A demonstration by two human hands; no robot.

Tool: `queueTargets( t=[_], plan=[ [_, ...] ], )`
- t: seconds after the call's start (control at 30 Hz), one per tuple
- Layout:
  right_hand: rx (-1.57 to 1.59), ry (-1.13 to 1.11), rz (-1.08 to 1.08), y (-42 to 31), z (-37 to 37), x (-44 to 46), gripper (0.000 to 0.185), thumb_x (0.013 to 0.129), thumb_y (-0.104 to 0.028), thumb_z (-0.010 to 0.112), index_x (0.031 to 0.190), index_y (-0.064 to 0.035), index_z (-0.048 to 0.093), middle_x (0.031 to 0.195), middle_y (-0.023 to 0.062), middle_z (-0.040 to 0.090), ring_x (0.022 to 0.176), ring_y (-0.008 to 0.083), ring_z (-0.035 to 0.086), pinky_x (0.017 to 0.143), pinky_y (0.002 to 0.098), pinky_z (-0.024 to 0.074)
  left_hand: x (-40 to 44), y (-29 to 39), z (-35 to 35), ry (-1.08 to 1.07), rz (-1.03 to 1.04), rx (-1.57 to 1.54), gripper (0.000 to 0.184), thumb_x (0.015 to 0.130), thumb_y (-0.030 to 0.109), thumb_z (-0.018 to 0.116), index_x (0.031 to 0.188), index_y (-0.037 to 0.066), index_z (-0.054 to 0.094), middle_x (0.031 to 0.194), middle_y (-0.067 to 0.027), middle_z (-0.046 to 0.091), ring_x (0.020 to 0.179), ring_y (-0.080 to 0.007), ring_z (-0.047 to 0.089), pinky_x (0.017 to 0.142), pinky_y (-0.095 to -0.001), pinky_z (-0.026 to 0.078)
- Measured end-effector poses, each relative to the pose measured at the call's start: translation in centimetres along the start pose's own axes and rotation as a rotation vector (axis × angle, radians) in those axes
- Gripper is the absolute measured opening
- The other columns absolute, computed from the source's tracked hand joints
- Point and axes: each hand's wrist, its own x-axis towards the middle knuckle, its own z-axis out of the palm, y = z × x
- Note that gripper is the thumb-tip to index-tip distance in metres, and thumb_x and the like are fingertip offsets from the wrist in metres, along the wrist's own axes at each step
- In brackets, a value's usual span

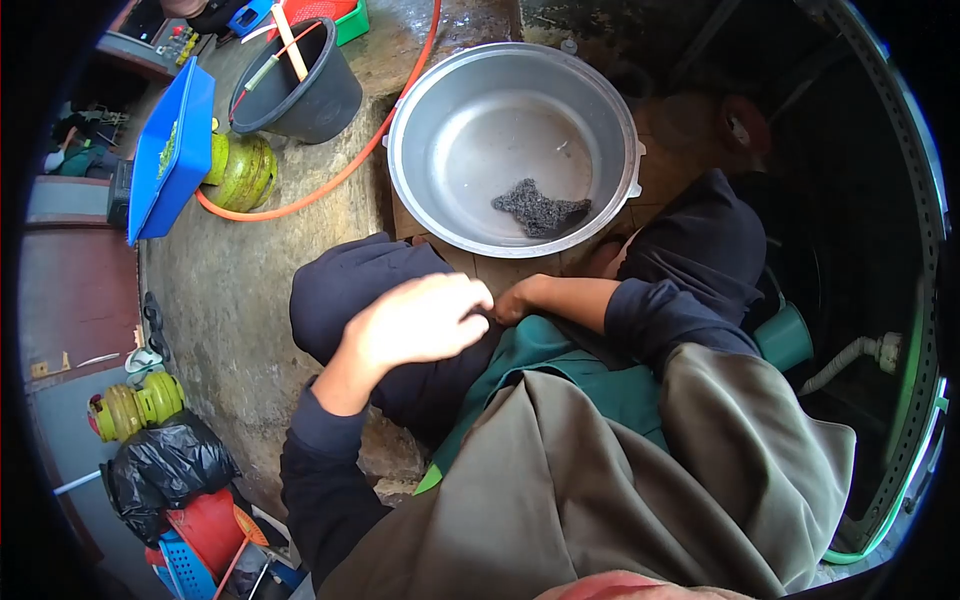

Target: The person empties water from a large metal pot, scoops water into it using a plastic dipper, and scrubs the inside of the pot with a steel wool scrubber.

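My left hand [425, 318] is over my left knee, fingers curled in toward the thumb. Whatever it might hold does not show. Close beside it, between my knees, my right hand [515, 300] is closed, its fingers mostly hidden from above. Just beyond both hands a large round aluminium pot [470, 150] stands on the tiled floor. Inside it, on the bottom near the close side, lies a dark grey mesh scrubber [540, 207]. Neither hand touches the pot or the scrubber.
An orange hose [345, 178] curves along the concrete ledge left of the pot. There stand a black bucket [320, 100], a green gas cylinder [245, 170] and a blue tray [175, 150]. A green dipper [783, 338] is by my right side. Lower left lies a black plastic bag [170, 465].
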Motion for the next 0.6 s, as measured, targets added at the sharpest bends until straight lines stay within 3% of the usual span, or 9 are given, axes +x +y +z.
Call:
queueTargets(
  t=[0.07, 0.13, 0.2, 0.27, 0.33, 0.4, 0.53, 0.6],
  plan=[
    [0.438, -0.233, 0.039, -0.5, 0.2, -2.1, 0.042, 0.087, -0.032, 0.047, 0.119, -0.0069, 0.059, 0.123, 0.0106, 0.057, 0.113, 0.0262, 0.053, 0.092, 0.0419, 0.0419, 0.1, 0.3, -3.6, 0.091, -0.062, -0.079, 0.029, 0.079, 0.016, 0.059, 0.105, 0.002, 0.060, 0.095, -0.0161, 0.063, 0.091, -0.0270, 0.062, 0.081, -0.0362, 0.049],
    [0.467, -0.157, 0.136, -1.0, 0.4, -2.3, 0.039, 0.087, -0.027, 0.046, 0.114, -0.0029, 0.060, 0.115, 0.0141, 0.060, 0.106, 0.0268, 0.056, 0.089, 0.0405, 0.0421, -0.1, -0.4, -6.3, 0.209, -0.063, -0.198, 0.031, 0.080, 0.011, 0.059, 0.109, 0.002, 0.059, 0.098, -0.0100, 0.064, 0.086, -0.0189, 0.062, 0.077, -0.0322, 0.050],
    [0.368, -0.078, 0.175, -1.1, 0.1, -2.9, 0.037, 0.085, -0.025, 0.048, 0.109, -0.0005, 0.062, 0.109, 0.0158, 0.062, 0.100, 0.0271, 0.058, 0.086, 0.0404, 0.0433, -0.1, -1.1, -9.7, 0.172, -0.108, -0.411, 0.033, 0.083, 0.011, 0.060, 0.114, 0.002, 0.056, 0.103, -0.0071, 0.063, 0.090, -0.0147, 0.060, 0.079, -0.0294, 0.048],
    [0.134, 0.013, 0.147, -1.4, -3.0, -3.5, 0.035, 0.082, -0.026, 0.052, 0.102, 0.0004, 0.065, 0.104, 0.0158, 0.064, 0.095, 0.0272, 0.060, 0.082, 0.0415, 0.0457, 0.5, -3.7, -12.2, 0.350, 0.153, -0.524, 0.038, 0.087, 0.020, 0.060, 0.119, 0.000, 0.053, 0.110, -0.0081, 0.060, 0.096, -0.0135, 0.059, 0.082, -0.0273, 0.047],
    [0.145, 0.013, 0.279, -5.9, -8.6, -8.7, 0.031, 0.073, -0.024, 0.061, 0.092, -0.0012, 0.068, 0.094, 0.0149, 0.067, 0.085, 0.0274, 0.063, 0.072, 0.0425, 0.0487, 0.3, -5.0, -16.2, 0.457, 0.185, -0.581, 0.041, 0.092, 0.027, 0.055, 0.121, -0.001, 0.050, 0.118, -0.0101, 0.057, 0.100, -0.0144, 0.059, 0.085, -0.0273, 0.046],
    [0.238, 0.079, 0.200, -9.1, -12.7, -12.7, 0.027, 0.065, -0.020, 0.065, 0.087, -0.0046, 0.070, 0.087, 0.0136, 0.068, 0.078, 0.0281, 0.064, 0.065, 0.0420, 0.0496, 0.9, -6.7, -17.9, 0.683, 0.180, -0.779, 0.033, 0.095, 0.023, 0.048, 0.122, 0.005, 0.053, 0.112, -0.0062, 0.061, 0.097, -0.0127, 0.059, 0.081, -0.0255, 0.046],
    [0.128, 0.183, 0.205, -6.3, -8.7, -9.9, 0.025, 0.069, -0.017, 0.064, 0.086, -0.0006, 0.068, 0.092, 0.0135, 0.068, 0.083, 0.0291, 0.064, 0.071, 0.0411, 0.0500, 3.4, -9.2, -18.2, 0.811, 0.028, -0.823, 0.038, 0.095, 0.025, 0.049, 0.126, 0.003, 0.049, 0.120, -0.0095, 0.058, 0.103, -0.0143, 0.058, 0.083, -0.0250, 0.045],
    [0.127, 0.124, -0.033, 0.0, -3.1, -1.2, 0.029, 0.073, -0.018, 0.062, 0.095, 0.0021, 0.066, 0.099, 0.0147, 0.067, 0.090, 0.0292, 0.062, 0.078, 0.0409, 0.0486, 4.7, -9.9, -16.8, 0.730, -0.019, -0.838, 0.037, 0.094, 0.025, 0.051, 0.124, 0.004, 0.051, 0.118, -0.0069, 0.060, 0.101, -0.0129, 0.059, 0.082, -0.0253, 0.045]
  ],
)
